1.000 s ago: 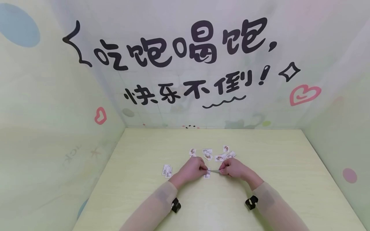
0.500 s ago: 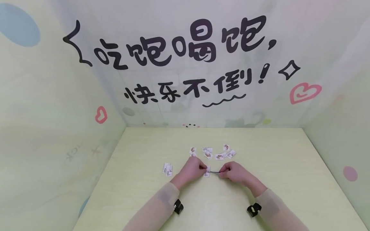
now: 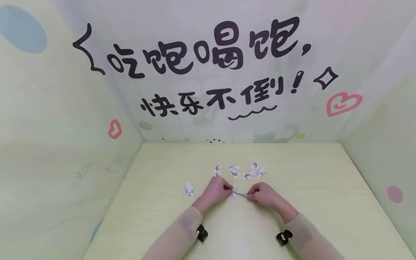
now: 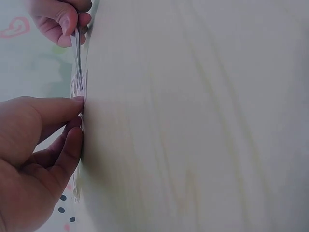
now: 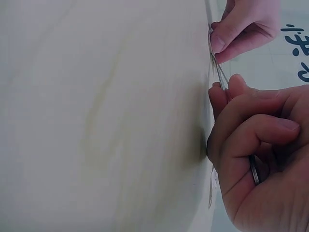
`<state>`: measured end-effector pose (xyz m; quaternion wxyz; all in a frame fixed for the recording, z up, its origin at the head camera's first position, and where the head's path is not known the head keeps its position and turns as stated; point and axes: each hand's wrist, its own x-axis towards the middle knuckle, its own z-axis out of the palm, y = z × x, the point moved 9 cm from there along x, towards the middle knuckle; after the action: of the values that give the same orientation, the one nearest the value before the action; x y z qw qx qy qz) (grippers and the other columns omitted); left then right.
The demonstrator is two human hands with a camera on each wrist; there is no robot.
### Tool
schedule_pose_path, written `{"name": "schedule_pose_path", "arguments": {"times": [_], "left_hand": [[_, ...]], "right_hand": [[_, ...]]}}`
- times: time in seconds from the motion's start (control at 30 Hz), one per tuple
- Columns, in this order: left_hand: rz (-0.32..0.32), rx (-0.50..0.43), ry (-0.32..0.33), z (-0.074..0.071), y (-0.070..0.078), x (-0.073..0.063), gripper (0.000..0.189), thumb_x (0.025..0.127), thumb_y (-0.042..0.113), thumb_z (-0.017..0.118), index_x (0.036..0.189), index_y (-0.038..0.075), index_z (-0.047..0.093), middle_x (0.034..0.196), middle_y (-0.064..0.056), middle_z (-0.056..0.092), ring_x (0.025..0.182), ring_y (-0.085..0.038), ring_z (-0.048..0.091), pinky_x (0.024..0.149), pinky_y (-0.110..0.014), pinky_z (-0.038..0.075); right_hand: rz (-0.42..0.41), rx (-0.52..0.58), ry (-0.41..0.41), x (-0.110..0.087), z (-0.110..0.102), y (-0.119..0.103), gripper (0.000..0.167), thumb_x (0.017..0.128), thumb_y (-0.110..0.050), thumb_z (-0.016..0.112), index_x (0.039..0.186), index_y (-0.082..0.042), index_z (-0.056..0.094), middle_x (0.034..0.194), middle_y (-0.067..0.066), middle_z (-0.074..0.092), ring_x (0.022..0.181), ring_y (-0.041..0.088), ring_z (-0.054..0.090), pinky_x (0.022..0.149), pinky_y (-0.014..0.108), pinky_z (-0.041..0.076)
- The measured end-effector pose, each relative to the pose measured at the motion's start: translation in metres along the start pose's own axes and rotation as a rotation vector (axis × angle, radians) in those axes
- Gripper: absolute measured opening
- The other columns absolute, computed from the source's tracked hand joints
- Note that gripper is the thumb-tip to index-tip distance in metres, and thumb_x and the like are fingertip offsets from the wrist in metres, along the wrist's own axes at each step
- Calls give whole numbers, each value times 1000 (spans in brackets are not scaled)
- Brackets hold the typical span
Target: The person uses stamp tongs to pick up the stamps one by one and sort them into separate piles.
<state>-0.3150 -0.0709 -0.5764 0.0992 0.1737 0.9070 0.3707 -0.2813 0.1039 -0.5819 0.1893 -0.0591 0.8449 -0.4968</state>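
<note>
One card (image 3: 233,196), on worktop (image 3: 243,227). Left hand (image 3: 216,189): fingertips at card, pinch unclear. Right hand (image 3: 264,195): gripping tweezers (image 3: 242,194), tips at card. Advisable: card braced, tweezers kept shallow, light squeeze.

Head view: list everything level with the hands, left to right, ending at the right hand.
Overlapping cards → left hand → card between the hands → tweezers → right hand.
</note>
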Motion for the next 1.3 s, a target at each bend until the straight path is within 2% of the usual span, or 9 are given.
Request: {"name": "schedule_pose_path", "arguments": {"times": [0.3, 0.53, 0.73, 0.97, 1.1, 1.3], "left_hand": [[-3, -9, 8, -6, -4, -1, 10, 89, 8, 85, 99, 8, 85, 92, -4, 81, 80, -9, 73, 74, -23, 60], [-5, -35, 33, -10, -8, -3, 9, 92, 11, 84, 101, 9, 85, 92, -2, 81, 79, -8, 72, 75, -25, 60], [2, -72, 65, -10, -10, -5, 10, 93, 14, 84, 101, 9, 85, 90, 1, 81, 77, -6, 70, 74, -25, 59], [18, -108, 95, -14, -8, -9, 13, 92, 15, 84, 102, 6, 84, 92, -2, 80, 81, -9, 70, 77, -26, 60], [25, -107, 118, -22, -4, -15, 13, 93, 15, 83, 104, 6, 84, 95, -1, 80, 85, -11, 70, 79, -27, 59], [16, -130, 163, -46, -8, -24, 12, 95, 11, 82, 105, 6, 84, 96, 0, 78, 86, -11, 68, 79, -28, 59]], "right_hand": [[-6, -25, 20, -2, 4, -6, 4, 94, -4, 75, 91, -2, 72, 78, 5, 63, 68, 17, 53, 63, 29, 46], [-27, -73, 55, 1, 4, -9, 6, 93, -6, 77, 89, -4, 73, 83, 4, 64, 75, 19, 55, 69, 32, 45], [-12, -51, 81, 2, 4, -5, 5, 93, -5, 76, 89, -5, 74, 83, 3, 65, 77, 19, 56, 72, 32, 46], [-10, -14, 102, -1, 6, -1, 4, 92, -5, 78, 90, -4, 74, 84, 3, 66, 78, 20, 56, 74, 33, 46], [-21, 7, 88, -2, 12, -2, 5, 92, -5, 78, 91, -3, 74, 85, 4, 66, 78, 19, 57, 72, 32, 47], [-47, 33, 53, 0, 26, -15, 5, 93, -5, 78, 92, -2, 75, 84, 4, 66, 77, 19, 56, 72, 31, 46]]}}
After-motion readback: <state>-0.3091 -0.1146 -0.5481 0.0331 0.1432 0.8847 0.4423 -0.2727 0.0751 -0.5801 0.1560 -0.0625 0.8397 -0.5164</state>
